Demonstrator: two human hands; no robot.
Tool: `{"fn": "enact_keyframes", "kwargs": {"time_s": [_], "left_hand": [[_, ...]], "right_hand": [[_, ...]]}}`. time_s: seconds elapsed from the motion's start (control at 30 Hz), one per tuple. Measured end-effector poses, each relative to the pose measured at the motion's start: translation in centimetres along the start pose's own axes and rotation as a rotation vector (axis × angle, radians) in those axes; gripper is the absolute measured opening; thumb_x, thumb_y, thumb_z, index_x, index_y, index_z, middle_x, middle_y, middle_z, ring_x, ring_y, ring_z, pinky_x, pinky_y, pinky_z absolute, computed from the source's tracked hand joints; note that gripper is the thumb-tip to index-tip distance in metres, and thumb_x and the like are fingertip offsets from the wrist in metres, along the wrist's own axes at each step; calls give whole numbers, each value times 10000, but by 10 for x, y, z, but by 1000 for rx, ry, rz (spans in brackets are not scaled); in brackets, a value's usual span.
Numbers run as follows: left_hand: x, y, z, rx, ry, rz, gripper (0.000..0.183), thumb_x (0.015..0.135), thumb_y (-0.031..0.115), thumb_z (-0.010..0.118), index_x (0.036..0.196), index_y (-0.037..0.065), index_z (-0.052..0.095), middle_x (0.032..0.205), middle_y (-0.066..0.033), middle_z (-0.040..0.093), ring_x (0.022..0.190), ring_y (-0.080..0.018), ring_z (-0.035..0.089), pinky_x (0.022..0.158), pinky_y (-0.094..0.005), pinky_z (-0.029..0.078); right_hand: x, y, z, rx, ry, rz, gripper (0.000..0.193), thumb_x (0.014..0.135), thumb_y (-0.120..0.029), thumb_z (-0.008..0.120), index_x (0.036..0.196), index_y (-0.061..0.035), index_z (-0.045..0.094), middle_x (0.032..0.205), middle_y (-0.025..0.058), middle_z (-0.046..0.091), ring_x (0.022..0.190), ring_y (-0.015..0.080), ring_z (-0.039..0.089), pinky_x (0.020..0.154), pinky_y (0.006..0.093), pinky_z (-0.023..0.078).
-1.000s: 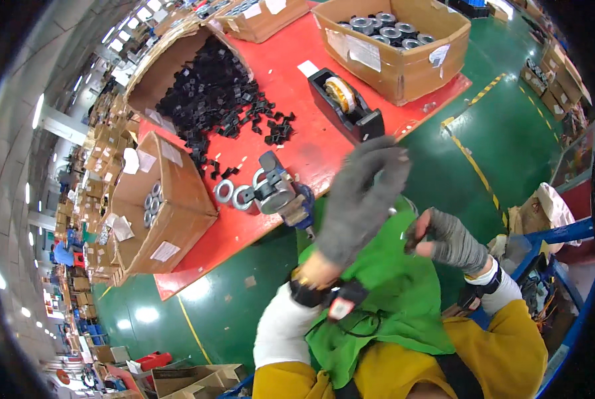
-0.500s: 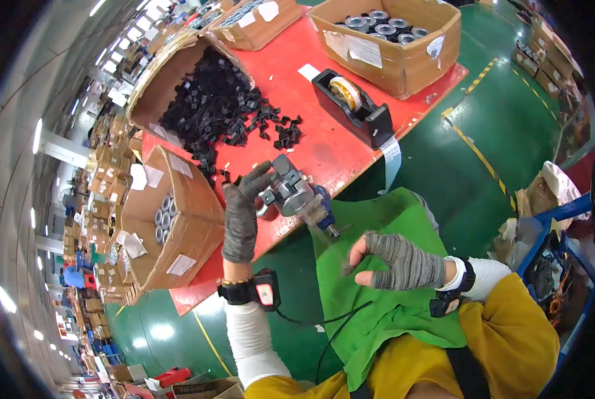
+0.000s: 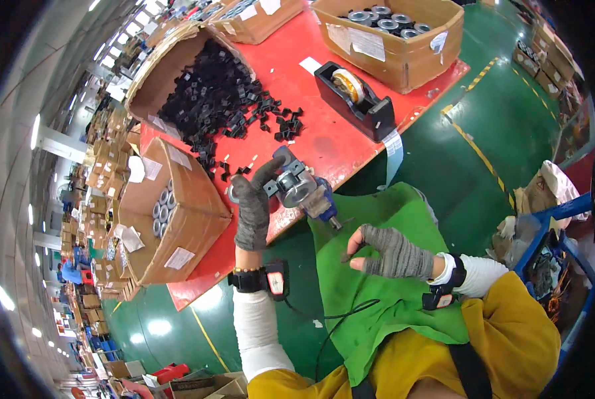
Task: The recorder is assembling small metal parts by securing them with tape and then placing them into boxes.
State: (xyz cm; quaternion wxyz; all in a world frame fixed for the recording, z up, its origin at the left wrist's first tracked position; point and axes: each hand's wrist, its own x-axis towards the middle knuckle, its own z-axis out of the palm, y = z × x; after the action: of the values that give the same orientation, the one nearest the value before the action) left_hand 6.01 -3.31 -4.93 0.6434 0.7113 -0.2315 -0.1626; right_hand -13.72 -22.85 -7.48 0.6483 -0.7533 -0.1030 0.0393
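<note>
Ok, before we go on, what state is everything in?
Left hand: raised beside the blue fixture, contact unclear
Right hand: half curled, nothing visible in it
Blue fixture: bearing a round metal part
Tape dispenser: loaded, strip hanging past the table edge
Leftmost table box: open, metal rings inside
Clip box: on its side, black clips spilled out
Far right box: open, round metal-topped parts inside
</note>
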Motion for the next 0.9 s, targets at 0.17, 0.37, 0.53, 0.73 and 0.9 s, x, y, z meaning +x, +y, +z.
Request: {"fn": "enact_keyframes", "kwargs": {"time_s": [0.17, 0.37, 0.53, 0.73, 0.9], "left_hand": [[-27, -25, -11, -7, 434, 134, 438, 953, 320, 375, 1195, -14, 524, 993, -130, 604, 855, -209, 562, 848, -317, 438], [-110, 2, 70, 91, 267, -244, 243, 856, 200, 591, 980, -4, 636, 765, -27, 604, 660, -99, 544, 612, -253, 445], [-117, -9, 98, 53, 239, -333, 251, 811, 154, 639, 1003, -7, 638, 765, -30, 623, 602, -100, 535, 537, -227, 424], [-108, -21, 92, -4, 306, -336, 187, 809, 180, 644, 825, -6, 643, 635, -7, 574, 529, -75, 490, 490, -228, 380], [-102, -27, 90, 4, 302, -350, 200, 798, 205, 648, 756, 9, 642, 579, -13, 548, 497, -77, 473, 478, -229, 359]], "right_hand": [[3, 21, 16, 152, 107, 20, 191, 787, -156, 638, 909, -37, 552, 817, 69, 595, 779, 168, 576, 733, 297, 465], [9, 34, 22, 342, 159, 75, 124, 786, -106, 640, 859, -40, 565, 772, 33, 579, 753, 114, 541, 706, 271, 457], [10, 42, 24, 363, 152, 110, 117, 783, -94, 640, 857, -42, 566, 774, 30, 579, 757, 113, 545, 706, 268, 458], [14, 21, -5, -84, 105, -88, 164, 767, -132, 649, 864, -30, 564, 811, 85, 604, 769, 182, 595, 714, 304, 472], [54, -15, -23, 124, 5, -210, 194, 806, -170, 626, 918, -19, 577, 848, 56, 608, 823, 153, 585, 762, 303, 463]]}}
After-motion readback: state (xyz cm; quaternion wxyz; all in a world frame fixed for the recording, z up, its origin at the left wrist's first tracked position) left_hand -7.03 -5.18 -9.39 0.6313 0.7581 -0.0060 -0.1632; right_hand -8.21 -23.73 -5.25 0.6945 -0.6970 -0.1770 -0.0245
